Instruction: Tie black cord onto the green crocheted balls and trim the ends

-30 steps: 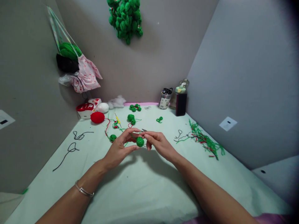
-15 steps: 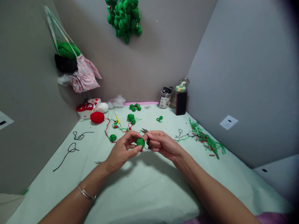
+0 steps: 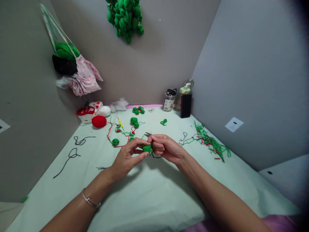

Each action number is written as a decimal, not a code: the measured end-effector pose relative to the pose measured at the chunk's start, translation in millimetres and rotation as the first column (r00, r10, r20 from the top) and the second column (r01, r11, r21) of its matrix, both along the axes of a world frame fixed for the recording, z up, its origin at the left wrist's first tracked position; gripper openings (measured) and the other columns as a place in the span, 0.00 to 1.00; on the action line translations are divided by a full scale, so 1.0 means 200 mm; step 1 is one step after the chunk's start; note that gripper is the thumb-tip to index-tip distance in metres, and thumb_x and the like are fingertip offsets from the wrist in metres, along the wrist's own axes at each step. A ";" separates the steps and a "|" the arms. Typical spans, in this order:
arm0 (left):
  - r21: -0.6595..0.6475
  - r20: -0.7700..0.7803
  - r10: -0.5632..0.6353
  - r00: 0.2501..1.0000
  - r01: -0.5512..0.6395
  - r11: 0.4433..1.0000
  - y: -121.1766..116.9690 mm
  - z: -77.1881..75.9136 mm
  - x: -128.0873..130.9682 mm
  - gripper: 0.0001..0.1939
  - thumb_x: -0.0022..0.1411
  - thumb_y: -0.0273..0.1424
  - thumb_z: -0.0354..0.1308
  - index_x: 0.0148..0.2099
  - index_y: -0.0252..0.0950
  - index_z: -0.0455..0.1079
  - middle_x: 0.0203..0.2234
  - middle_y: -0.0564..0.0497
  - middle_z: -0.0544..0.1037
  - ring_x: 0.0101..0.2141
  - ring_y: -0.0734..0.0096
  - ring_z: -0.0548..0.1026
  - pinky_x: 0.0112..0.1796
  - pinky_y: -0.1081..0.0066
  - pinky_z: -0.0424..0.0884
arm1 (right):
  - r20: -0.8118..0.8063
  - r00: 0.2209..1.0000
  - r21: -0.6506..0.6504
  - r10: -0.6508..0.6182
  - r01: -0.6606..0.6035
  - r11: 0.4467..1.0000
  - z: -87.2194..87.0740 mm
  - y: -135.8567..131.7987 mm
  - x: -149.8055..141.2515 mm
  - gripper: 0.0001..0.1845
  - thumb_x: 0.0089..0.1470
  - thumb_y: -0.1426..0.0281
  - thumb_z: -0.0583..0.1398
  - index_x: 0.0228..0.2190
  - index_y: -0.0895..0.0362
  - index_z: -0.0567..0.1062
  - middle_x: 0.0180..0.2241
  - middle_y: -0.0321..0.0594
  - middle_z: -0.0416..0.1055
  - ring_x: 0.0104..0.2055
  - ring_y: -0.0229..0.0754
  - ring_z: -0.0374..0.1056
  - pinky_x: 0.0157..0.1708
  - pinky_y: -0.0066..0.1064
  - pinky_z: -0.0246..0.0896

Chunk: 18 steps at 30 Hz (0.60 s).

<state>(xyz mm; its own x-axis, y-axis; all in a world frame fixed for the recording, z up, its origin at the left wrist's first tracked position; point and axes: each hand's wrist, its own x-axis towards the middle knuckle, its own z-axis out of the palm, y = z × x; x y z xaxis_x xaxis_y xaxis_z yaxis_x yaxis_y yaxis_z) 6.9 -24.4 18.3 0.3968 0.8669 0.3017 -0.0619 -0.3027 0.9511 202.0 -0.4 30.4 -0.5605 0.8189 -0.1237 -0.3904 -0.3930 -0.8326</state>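
Observation:
Between the thumb and fingers of my left hand point(image 3: 129, 158) is a small green crocheted ball point(image 3: 146, 148). My right hand point(image 3: 167, 147) is closed close beside it, with small scissors point(image 3: 148, 134) in its grip, the pointed blades sticking out to the upper left. A black thread point(image 3: 156, 157) hangs in a loop below the right fingers, beside the ball. Whether the right fingers also pinch a needle or the thread end is too small to tell. Beyond the hands lie a yellow-handled crochet hook point(image 3: 120, 123) and green crocheted pieces point(image 3: 134, 121) with red yarn.
Red yarn point(image 3: 98, 121) lies back left beside a white ball point(image 3: 104, 111). Black thread lengths point(image 3: 72, 154) rest at left; green and red yarn scraps point(image 3: 212, 141) at right. A phone point(image 3: 185, 105) leans near a pen cup point(image 3: 169, 101). Walls enclose the table.
The green ball has turned slightly in my left fingers. The black thread loop now swings out further to the right below my right hand. The scissors stay in the right hand.

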 end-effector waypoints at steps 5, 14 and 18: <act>-0.027 -0.047 -0.002 0.999 0.001 1.000 -0.01 0.00 0.00 0.11 0.59 0.27 0.63 0.45 0.38 0.72 0.40 0.48 0.76 0.39 0.67 0.77 0.44 0.66 0.75 | 0.002 1.000 -0.001 -0.009 0.009 1.000 0.01 -0.02 0.00 0.12 0.53 0.65 0.66 0.31 0.63 0.76 0.15 0.23 0.46 0.19 0.28 0.35 0.19 0.21 0.35; -0.050 -0.024 0.159 0.987 -0.160 0.986 0.01 -0.03 0.03 0.13 0.52 0.24 0.66 0.40 0.38 0.69 0.32 0.54 0.76 0.32 0.71 0.77 0.37 0.71 0.75 | 0.258 0.962 0.330 -0.095 0.005 0.944 0.05 -0.07 -0.01 0.17 0.60 0.58 0.61 0.32 0.61 0.77 0.16 0.27 0.52 0.20 0.29 0.43 0.22 0.24 0.40; -0.031 -0.032 0.258 0.966 -0.259 0.965 0.02 0.00 0.00 0.15 0.54 0.27 0.66 0.45 0.39 0.71 0.36 0.52 0.77 0.35 0.71 0.76 0.39 0.71 0.74 | 0.464 0.874 0.564 -0.142 -0.168 0.808 0.09 -0.14 -0.02 0.20 0.66 0.58 0.54 0.36 0.60 0.78 0.21 0.33 0.64 0.24 0.32 0.56 0.26 0.25 0.52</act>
